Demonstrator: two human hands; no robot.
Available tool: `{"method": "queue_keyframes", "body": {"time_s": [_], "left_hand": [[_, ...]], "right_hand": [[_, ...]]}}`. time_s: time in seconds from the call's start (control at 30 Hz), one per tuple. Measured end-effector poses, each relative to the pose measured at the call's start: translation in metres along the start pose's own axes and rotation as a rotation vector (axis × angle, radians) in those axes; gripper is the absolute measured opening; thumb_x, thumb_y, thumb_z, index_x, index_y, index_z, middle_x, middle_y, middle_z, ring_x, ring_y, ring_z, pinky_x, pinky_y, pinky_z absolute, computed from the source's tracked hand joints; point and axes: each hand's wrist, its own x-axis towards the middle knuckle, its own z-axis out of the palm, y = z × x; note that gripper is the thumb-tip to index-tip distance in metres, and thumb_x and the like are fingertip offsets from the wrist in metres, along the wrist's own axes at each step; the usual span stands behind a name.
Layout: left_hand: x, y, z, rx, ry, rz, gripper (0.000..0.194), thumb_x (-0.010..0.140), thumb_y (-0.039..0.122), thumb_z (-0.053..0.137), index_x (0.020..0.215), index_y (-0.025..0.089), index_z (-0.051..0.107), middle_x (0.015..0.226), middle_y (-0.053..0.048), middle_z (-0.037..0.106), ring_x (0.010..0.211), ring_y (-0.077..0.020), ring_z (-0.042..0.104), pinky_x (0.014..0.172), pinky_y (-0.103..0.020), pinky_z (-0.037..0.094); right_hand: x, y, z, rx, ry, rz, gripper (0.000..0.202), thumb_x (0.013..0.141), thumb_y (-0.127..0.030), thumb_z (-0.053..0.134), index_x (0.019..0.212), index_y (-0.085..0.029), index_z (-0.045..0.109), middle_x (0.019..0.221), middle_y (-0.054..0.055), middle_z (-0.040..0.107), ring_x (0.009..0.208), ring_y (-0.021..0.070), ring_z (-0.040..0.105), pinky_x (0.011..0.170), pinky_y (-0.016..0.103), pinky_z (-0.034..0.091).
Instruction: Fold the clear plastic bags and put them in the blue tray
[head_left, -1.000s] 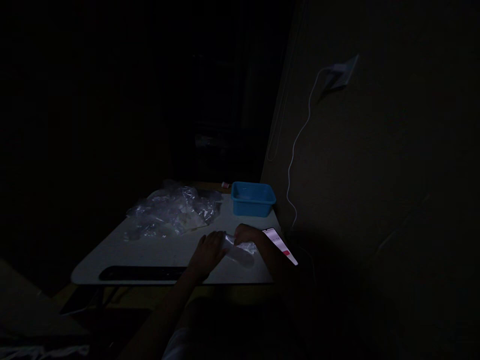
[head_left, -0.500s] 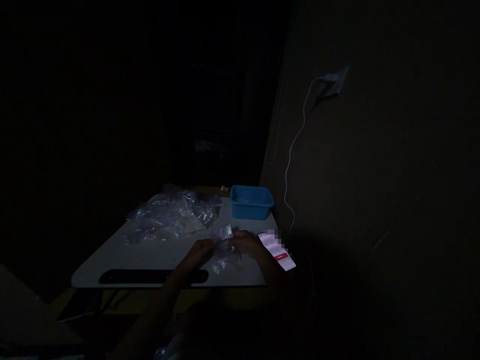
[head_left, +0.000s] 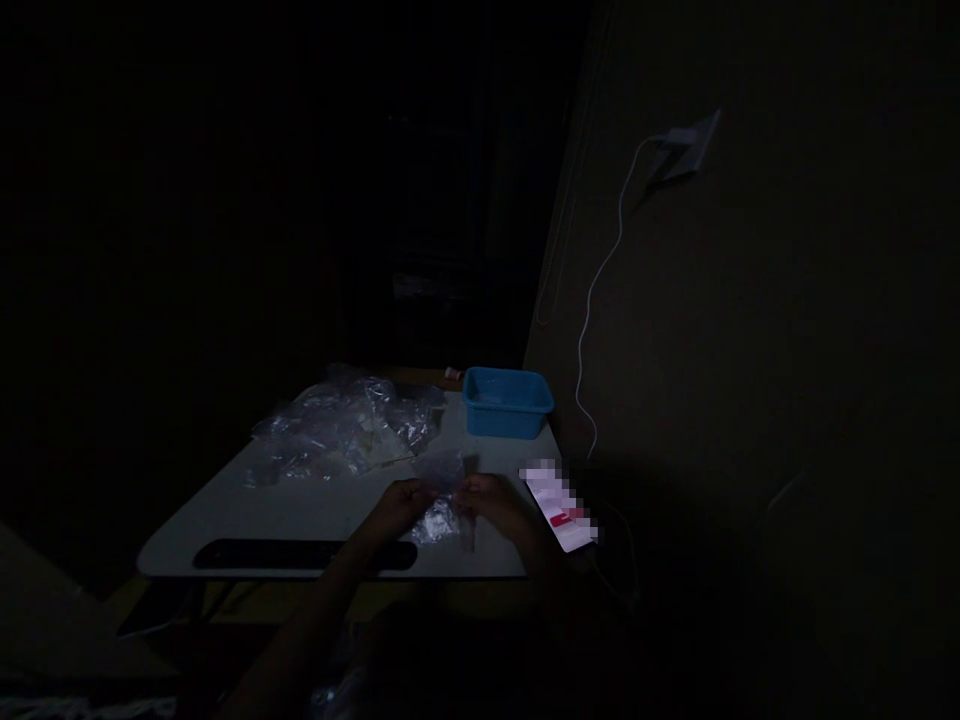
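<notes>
In the dim head view, a clear plastic bag (head_left: 437, 522) is stretched between my two hands above the white table (head_left: 285, 512). My left hand (head_left: 403, 502) pinches its left side, and my right hand (head_left: 486, 495) grips the right side with the fingers closed. Crinkled plastic shows both above and below my fingers; whether anything is inside it, I cannot tell. Beyond my left hand lies a heap of clear plastic bags (head_left: 341, 425), loosely piled on the table.
A blue plastic basin (head_left: 506, 405) stands at the table's back right corner. Right of my right arm lies a lit phone (head_left: 559, 510). A white cable (head_left: 587, 320) hangs from a wall socket (head_left: 690, 148). A black slot (head_left: 300, 554) runs along the front edge.
My hands have drawn slightly closer together on the bag, and its lower part has bunched up. The view has shifted a little; the heap and the basin stay in place.
</notes>
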Motion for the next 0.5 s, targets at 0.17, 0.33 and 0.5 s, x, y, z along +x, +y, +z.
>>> {"method": "queue_keyframes", "body": {"time_s": [0.17, 0.33, 0.5], "left_hand": [[0.0, -0.002, 0.0, -0.006, 0.026, -0.015, 0.032, 0.061, 0.046, 0.05, 0.051, 0.016, 0.048, 0.046, 0.006, 0.035, 0.044, -0.0072, 0.031, 0.042, -0.02, 0.025], [0.0, -0.008, -0.001, -0.06, 0.049, -0.036, 0.032, 0.059, 0.047, 0.053, 0.052, 0.016, 0.046, 0.045, 0.008, 0.033, 0.041, -0.0059, 0.029, 0.04, -0.019, 0.023], [0.001, -0.012, -0.002, -0.193, 0.036, -0.023, 0.037, 0.06, 0.05, 0.055, 0.063, 0.013, 0.056, 0.048, 0.004, 0.047, 0.043, -0.0075, 0.038, 0.043, -0.02, 0.03]], "right_hand": [[-0.002, -0.004, 0.001, 0.026, 0.027, 0.045, 0.02, 0.067, -0.036, 0.054, 0.064, -0.016, 0.054, 0.057, -0.003, 0.052, 0.054, 0.0103, 0.049, 0.053, 0.022, 0.038], [-0.003, -0.002, 0.0, 0.093, 0.031, 0.009, 0.02, 0.066, -0.036, 0.055, 0.061, -0.016, 0.052, 0.056, -0.004, 0.05, 0.052, 0.0088, 0.046, 0.051, 0.02, 0.035], [-0.003, 0.002, -0.002, 0.177, 0.006, -0.032, 0.02, 0.063, -0.036, 0.057, 0.063, -0.016, 0.054, 0.055, -0.003, 0.051, 0.05, 0.0084, 0.046, 0.05, 0.02, 0.035]]}}
